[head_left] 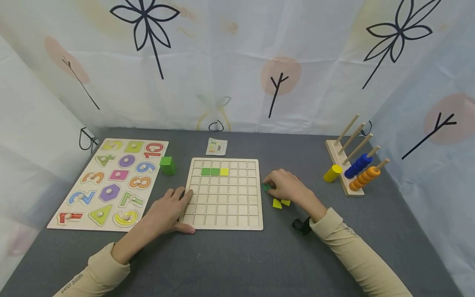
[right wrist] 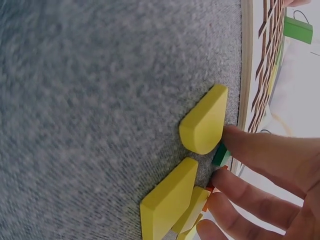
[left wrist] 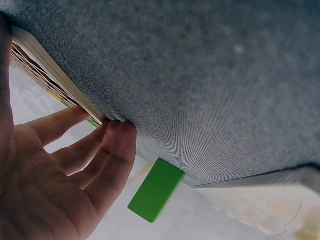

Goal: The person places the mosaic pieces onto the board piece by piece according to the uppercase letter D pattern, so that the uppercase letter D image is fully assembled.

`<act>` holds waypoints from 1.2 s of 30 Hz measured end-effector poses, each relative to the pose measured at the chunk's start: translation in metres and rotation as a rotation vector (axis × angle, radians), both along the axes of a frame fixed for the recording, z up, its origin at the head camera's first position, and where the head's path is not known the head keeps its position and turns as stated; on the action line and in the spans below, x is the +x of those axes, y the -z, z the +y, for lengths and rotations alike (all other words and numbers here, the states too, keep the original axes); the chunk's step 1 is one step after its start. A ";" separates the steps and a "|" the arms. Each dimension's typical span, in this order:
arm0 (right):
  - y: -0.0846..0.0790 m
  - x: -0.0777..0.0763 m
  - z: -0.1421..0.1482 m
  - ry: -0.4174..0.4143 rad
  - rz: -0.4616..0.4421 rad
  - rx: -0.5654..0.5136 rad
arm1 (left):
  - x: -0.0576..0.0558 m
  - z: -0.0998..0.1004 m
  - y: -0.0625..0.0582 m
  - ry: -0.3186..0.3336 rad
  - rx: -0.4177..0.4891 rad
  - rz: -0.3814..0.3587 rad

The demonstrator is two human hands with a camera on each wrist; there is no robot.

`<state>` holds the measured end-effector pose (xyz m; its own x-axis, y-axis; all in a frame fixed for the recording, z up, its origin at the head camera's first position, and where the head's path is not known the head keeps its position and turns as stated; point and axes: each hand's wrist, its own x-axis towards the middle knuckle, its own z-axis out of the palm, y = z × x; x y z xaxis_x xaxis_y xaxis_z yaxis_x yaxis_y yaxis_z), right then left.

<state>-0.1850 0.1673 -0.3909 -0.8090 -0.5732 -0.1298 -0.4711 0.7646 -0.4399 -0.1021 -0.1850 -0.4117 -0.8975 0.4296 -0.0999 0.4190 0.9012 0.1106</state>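
The wooden grid board [head_left: 224, 222] lies flat, with two green squares [head_left: 210, 171] and a yellow square [head_left: 224, 171] in one of its upper rows. My left hand [head_left: 168, 211] rests against the board's left edge, fingers nearly straight and thumb by the near corner; the left wrist view shows fingertips touching its side. Off the right edge, my right hand [head_left: 287, 185] pinches a small dark green piece [right wrist: 221, 155] between thumb and index finger. Close by lie yellow pieces, one with a rounded side [right wrist: 202, 122] and a longer one [right wrist: 167, 200]. A red piece is mostly hidden under the fingers.
Left of the board lie a number and shape puzzle [head_left: 148, 202] and a green block [head_left: 168, 166]. A small pattern card [head_left: 217, 147] sits behind it. At right stand a peg stacker [head_left: 343, 165] and yellow cylinder [head_left: 332, 173]. A black object [head_left: 302, 226] is by the right wrist.
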 end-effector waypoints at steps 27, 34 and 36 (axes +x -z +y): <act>0.000 0.001 -0.010 0.024 0.047 0.030 | -0.001 0.000 0.001 -0.007 -0.005 -0.020; -0.004 0.000 -0.015 0.003 0.068 -0.004 | 0.000 0.000 0.000 -0.004 -0.007 -0.012; -0.004 0.000 -0.017 0.005 0.075 -0.007 | 0.000 0.001 0.000 -0.003 -0.007 -0.011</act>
